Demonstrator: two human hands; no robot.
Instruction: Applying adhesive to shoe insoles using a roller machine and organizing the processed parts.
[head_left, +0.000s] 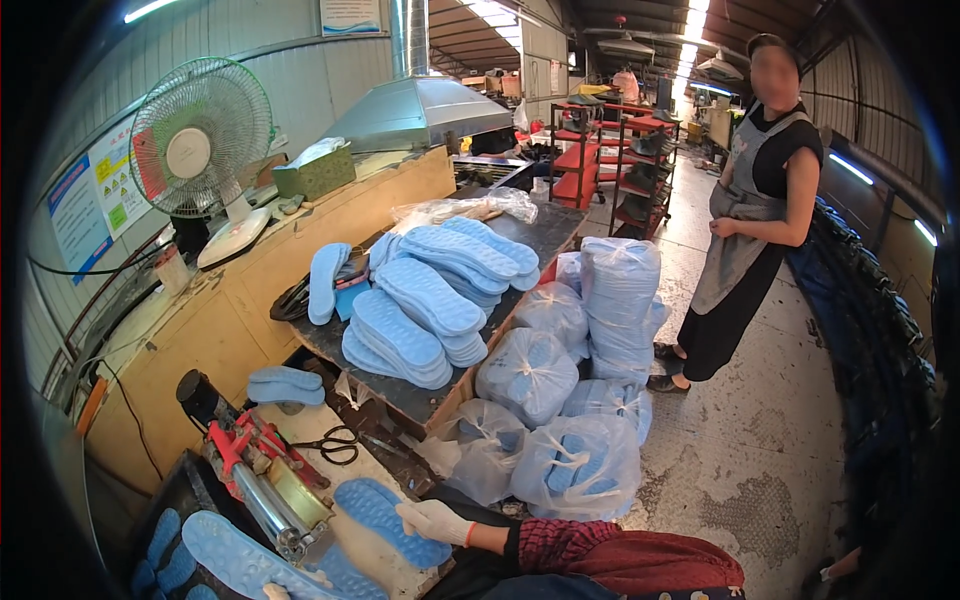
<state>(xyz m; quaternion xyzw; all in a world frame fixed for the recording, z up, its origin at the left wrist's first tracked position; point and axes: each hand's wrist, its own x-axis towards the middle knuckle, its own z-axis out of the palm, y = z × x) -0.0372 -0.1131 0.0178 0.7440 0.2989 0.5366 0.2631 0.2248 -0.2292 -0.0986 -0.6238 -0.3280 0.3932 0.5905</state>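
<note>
Item: blue shoe sole [390,520], laid flat on the bench just right of the red-and-metal press [262,470].
Right hand [432,520], gloved in white: rested on that sole's right end, fingers together and pressed flat, not clamped.
Left hand [275,592]: only a fingertip is seen at the lower edge below the press, touching a second blue sole [235,555]; finger state cannot be told.
Step judged: positioning a sole beside the press.
Next move calls for a firm grip and alignment.
Scissors [335,443] are lying behind the press.
</note>
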